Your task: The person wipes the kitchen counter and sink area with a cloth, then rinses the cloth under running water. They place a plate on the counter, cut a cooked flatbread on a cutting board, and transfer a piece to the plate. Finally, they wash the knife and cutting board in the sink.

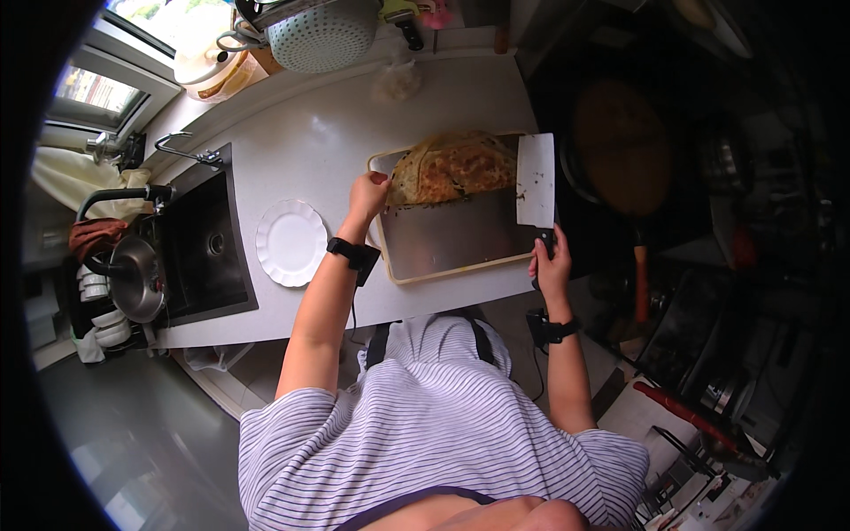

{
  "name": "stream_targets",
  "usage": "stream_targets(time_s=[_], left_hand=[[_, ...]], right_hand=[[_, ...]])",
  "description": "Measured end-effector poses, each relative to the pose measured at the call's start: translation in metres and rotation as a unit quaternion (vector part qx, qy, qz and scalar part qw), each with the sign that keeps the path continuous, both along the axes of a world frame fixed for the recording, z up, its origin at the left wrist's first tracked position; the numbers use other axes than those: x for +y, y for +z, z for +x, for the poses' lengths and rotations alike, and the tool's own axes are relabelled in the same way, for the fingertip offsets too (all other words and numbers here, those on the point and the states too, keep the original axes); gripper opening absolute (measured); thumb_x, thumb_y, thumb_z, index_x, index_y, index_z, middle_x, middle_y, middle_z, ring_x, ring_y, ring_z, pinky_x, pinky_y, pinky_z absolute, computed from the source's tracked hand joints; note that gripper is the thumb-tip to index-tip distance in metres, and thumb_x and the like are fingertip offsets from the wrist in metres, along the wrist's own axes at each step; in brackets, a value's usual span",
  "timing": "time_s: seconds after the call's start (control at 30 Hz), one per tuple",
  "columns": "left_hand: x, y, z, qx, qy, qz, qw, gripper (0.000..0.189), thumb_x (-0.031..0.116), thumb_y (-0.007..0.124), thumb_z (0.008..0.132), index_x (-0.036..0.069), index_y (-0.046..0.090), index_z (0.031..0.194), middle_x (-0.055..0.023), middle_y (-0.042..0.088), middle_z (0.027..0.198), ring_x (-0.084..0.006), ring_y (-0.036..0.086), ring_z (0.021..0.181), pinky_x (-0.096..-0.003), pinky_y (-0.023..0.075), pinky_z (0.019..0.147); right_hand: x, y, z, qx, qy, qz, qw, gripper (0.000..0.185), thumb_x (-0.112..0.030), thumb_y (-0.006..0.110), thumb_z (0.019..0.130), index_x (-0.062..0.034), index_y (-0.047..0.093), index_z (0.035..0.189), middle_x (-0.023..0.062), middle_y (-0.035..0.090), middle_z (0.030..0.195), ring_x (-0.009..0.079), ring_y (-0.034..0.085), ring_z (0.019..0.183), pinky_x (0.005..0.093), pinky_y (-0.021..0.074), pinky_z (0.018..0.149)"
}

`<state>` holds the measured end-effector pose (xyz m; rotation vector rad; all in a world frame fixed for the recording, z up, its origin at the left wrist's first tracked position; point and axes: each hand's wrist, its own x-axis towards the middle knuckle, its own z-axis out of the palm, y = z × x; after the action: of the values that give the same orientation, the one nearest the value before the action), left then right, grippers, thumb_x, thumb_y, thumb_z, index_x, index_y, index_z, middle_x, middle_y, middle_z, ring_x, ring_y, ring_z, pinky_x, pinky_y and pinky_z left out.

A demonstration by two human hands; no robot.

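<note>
A folded, browned flatbread (458, 169) with bits of green filling lies across the far half of a metal cutting board (451, 239) with a pale rim. My left hand (369, 196) is at the board's left edge, its fingers bent together beside the bread's left end; whether they pinch the bread I cannot tell. My right hand (552, 264) grips the black handle of a cleaver (535, 179). Its broad blade, with specks of food on it, points away from me over the board's right side, by the bread's right end.
A white scalloped plate (291, 243) sits left of the board, beside a dark sink (206, 245) with a faucet. Behind the board lies a clear plastic bag (396, 81). A colander (322, 36) stands at the back; a large pan (621, 146) is on the right.
</note>
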<state>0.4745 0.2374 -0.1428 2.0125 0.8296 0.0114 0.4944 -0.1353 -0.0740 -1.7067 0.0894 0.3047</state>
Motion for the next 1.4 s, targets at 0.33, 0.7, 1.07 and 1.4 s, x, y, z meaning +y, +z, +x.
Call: stream_targets(time_s=[0.33, 0.7, 1.07, 1.4], left_hand=[[-0.005, -0.017, -0.004, 0.029, 0.035, -0.012, 0.999, 0.03, 0.023, 0.063, 0.08, -0.001, 0.067, 0.099, -0.0164, 0.069, 0.092, -0.0265, 0.067, 0.082, -0.0344, 0.0512, 0.073], [-0.002, -0.018, -0.002, 0.033, 0.004, -0.023, 0.999, 0.028, 0.021, 0.066, 0.076, 0.0, 0.069, 0.094, -0.0148, 0.069, 0.085, -0.0243, 0.067, 0.075, -0.0334, 0.0518, 0.069], [-0.01, -0.011, -0.007, 0.131, -0.014, -0.065, 0.989, 0.03, 0.027, 0.068, 0.069, -0.002, 0.065, 0.074, -0.0135, 0.065, 0.068, -0.0246, 0.064, 0.064, -0.0349, 0.0498, 0.062], [-0.074, 0.002, -0.068, 0.167, 0.066, -0.116, 0.977, 0.03, 0.028, 0.067, 0.071, -0.001, 0.059, 0.066, -0.0118, 0.06, 0.061, -0.021, 0.06, 0.057, -0.035, 0.047, 0.057]], right_hand=[[-0.059, -0.05, -0.015, 0.036, -0.034, 0.0, 0.999, 0.046, -0.006, 0.056, 0.092, -0.0055, 0.041, 0.136, 0.0022, 0.052, 0.069, 0.0068, 0.048, 0.045, 0.0215, 0.04, 0.039], [-0.035, -0.031, -0.004, 0.007, -0.024, -0.03, 0.999, 0.051, -0.007, 0.056, 0.092, -0.0098, 0.038, 0.14, -0.0001, 0.051, 0.067, 0.0057, 0.046, 0.045, 0.0214, 0.0379, 0.039], [0.069, 0.009, 0.019, -0.127, 0.158, -0.162, 0.966, 0.045, -0.013, 0.061, 0.088, -0.0051, 0.048, 0.131, 0.0224, 0.061, 0.112, 0.0341, 0.061, 0.103, 0.0345, 0.05, 0.081], [0.047, 0.027, 0.043, -0.339, 0.36, -0.303, 0.815, 0.049, -0.012, 0.06, 0.086, -0.0162, 0.047, 0.133, 0.0119, 0.06, 0.089, 0.0339, 0.061, 0.07, 0.0396, 0.051, 0.059]])
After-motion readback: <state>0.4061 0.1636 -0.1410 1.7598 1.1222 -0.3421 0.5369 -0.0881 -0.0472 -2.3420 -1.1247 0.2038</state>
